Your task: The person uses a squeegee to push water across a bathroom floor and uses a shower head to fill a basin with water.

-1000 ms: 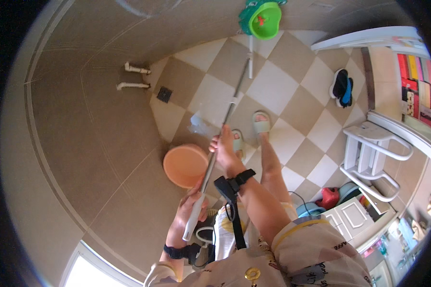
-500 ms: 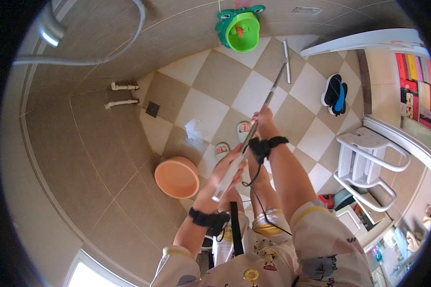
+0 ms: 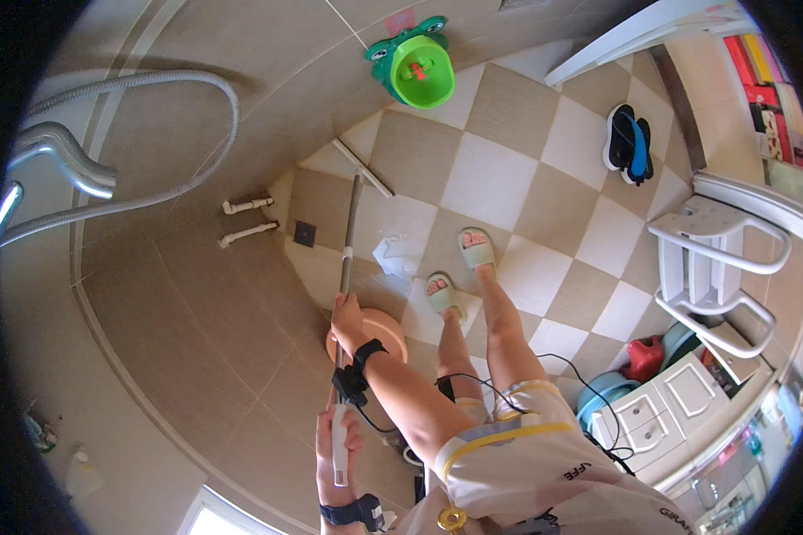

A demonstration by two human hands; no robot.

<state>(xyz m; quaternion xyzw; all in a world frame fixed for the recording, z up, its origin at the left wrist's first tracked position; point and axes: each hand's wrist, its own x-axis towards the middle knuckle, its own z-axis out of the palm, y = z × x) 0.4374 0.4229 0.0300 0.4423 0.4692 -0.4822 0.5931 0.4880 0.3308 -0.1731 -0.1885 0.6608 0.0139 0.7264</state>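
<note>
Right hand (image 3: 348,323): fingers wrapped around the pole of a long floor wiper with grey metal pole, white plastic handle and pale straight head (image 3: 348,253), clamped on it about mid-length. Left hand (image 3: 341,439): closed around the white handle at the near end. Both grips firm-looking; hidden fingers on the far side can't be checked.

Wiper: 1. Head down by the beige-and-white checkered tile floor (image 3: 491,178), near the wall; whether it's pressing, can't tell.

Counts around it:
- 1 round orange plastic basin (image 3: 391,337), partly behind right hand and pole
- 1 dark square floor drain (image 3: 304,234), left of pole
- 2 short white pipe stubs (image 3: 248,206) on the wall
- 1 whitish wet-looking patch (image 3: 394,257), right of pole
- 1 green frog-shaped plastic urinal (image 3: 424,80), on wall beyond head
- 2 pale green open-toe slippers (image 3: 441,294), on the person's feet
- 1 pair dark shoes with white soles (image 3: 629,147), far right
- 1 white step stool with looped rails (image 3: 700,254)
- 2 black wrist straps (image 3: 368,353), one per wrist
</note>
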